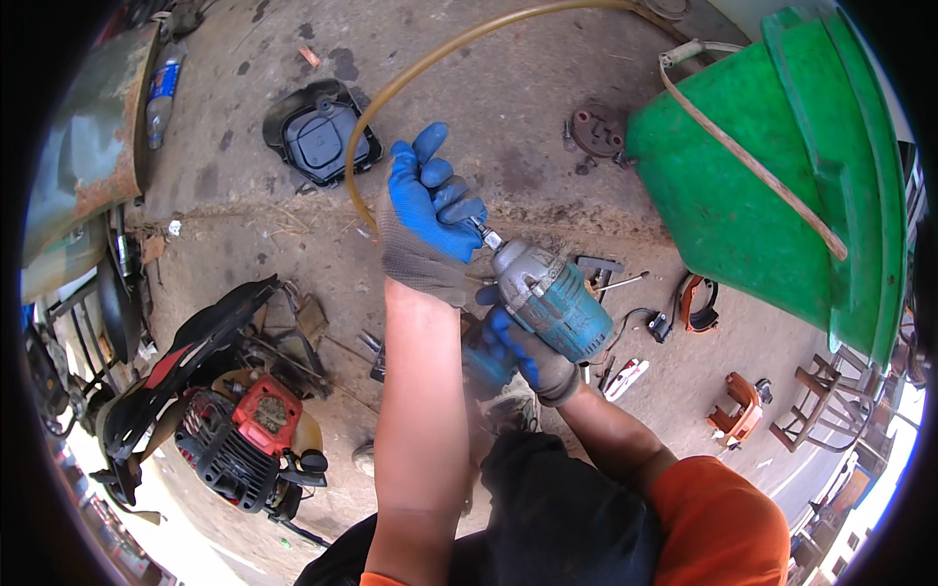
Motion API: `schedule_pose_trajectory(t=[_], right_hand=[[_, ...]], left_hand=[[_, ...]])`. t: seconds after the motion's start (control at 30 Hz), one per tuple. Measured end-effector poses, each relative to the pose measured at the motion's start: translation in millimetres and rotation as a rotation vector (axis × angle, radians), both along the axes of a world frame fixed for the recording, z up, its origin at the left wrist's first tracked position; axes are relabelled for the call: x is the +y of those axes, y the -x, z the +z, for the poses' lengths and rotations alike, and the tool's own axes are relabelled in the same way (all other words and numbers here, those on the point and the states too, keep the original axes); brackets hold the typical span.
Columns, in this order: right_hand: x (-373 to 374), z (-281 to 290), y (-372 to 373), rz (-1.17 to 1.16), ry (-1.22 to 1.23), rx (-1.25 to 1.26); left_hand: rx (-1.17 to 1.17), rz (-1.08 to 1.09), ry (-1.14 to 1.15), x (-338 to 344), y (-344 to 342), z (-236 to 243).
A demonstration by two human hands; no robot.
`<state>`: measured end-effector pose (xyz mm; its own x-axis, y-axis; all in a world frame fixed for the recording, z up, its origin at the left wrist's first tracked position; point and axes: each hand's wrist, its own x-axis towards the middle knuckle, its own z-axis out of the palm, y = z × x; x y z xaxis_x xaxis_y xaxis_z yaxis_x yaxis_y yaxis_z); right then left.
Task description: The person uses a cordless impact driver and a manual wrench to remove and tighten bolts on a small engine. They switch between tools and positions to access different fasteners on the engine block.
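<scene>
A teal cordless impact wrench [555, 311] with a worn grey metal nose lies across the middle, its nose pointing up and left. My right hand [528, 354], in a blue-and-grey work glove, is wrapped around its grip from below. A short metal bit [490, 237] sticks out of the nose. My left hand [426, 217], gloved alike, is closed at the bit's far end, fingers curled and thumb side toward the tool. The fingers hide the bit's tip. Part of the teal battery end [487, 371] shows below my right hand.
Left lies a red-and-black engine unit [256, 430]. Beyond my hands are a black plastic cover [322, 132] and a curved yellowish hose [430, 61]. A large green bin [752, 186] stands right, near an orange housing [738, 410] and a small stool [826, 402].
</scene>
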<state>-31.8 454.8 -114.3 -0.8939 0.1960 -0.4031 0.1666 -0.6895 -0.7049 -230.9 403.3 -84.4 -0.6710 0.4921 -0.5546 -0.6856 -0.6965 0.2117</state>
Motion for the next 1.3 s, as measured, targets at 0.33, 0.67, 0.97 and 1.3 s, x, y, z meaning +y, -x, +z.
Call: schedule_pose_trajectory(t=[0.33,0.67,0.97,1.3], right_hand=[[1.2,-2.7,2.1,-0.042,0.067,0.013],[-3.4,-12.1,-10.5,-0.009,-0.22,0.019],[0.7,3.2,-1.8,-0.068,0.083,-0.029],[15.5,1.2,-8.1,0.02,0.093,-0.003]], left_hand=[[0.121,0.352,0.145,25.3,-9.8,13.4],[0.229,0.198,0.034,3.2,-7.6,4.3],[0.287,-0.025,0.586,22.2,7.9,14.6],[0.63,-0.248,1.179,-34.7,-1.6,30.4]])
